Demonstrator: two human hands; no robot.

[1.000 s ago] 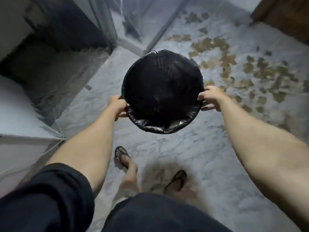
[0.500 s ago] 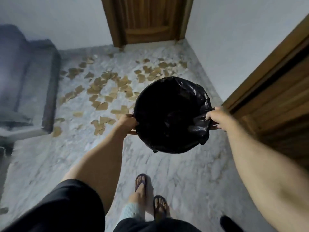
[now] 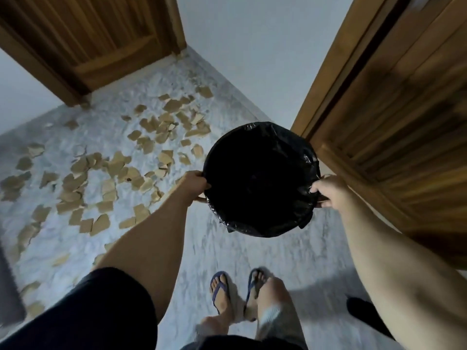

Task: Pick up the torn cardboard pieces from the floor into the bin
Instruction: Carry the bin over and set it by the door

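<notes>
A round bin [image 3: 260, 180] lined with a black plastic bag hangs in front of me, carried above the floor. My left hand [image 3: 193, 184] grips its left rim and my right hand [image 3: 328, 190] grips its right rim. The inside of the bin is too dark to see into. Several torn brown cardboard pieces [image 3: 106, 173] lie scattered over the marble floor [image 3: 227, 251] to the left of the bin and beyond it.
A wooden door [image 3: 96, 39] stands at the far end, and a second wooden door [image 3: 394, 117] is close on the right. A white wall [image 3: 252, 46] joins them. My feet in blue flip-flops [image 3: 219, 291] stand below the bin. A dark object [image 3: 7, 281] sits at the left edge.
I have turned and stepped with the bin held in both hands. The cardboard pieces now lie closer on my left, and the right door is nearer.
</notes>
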